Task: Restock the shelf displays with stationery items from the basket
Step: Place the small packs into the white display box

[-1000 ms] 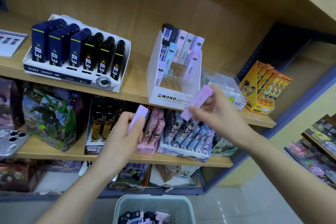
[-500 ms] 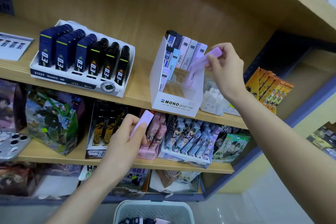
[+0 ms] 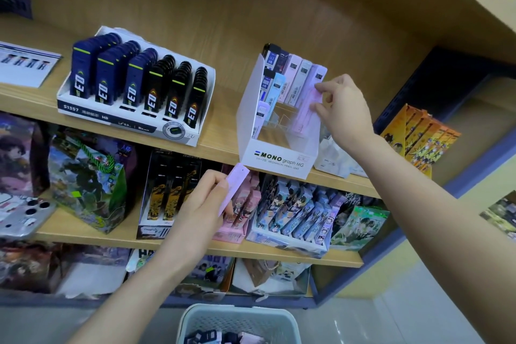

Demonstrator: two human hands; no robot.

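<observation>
The lilac lead case (image 3: 306, 110) lies slanted in the right side of the MONO display box (image 3: 276, 158), and your right hand (image 3: 344, 109) pinches its upper end. It looks light, stiff and smooth, so hold it by the long edges. Your left hand (image 3: 199, 211) grips a second lilac case (image 3: 236, 186) below the shelf. The basket (image 3: 195, 321) is cut off and its contents are unclear.

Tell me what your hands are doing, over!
Right hand pinching lilac case at MONO display. Left hand holding second lilac case. Nothing seen blocking.
</observation>
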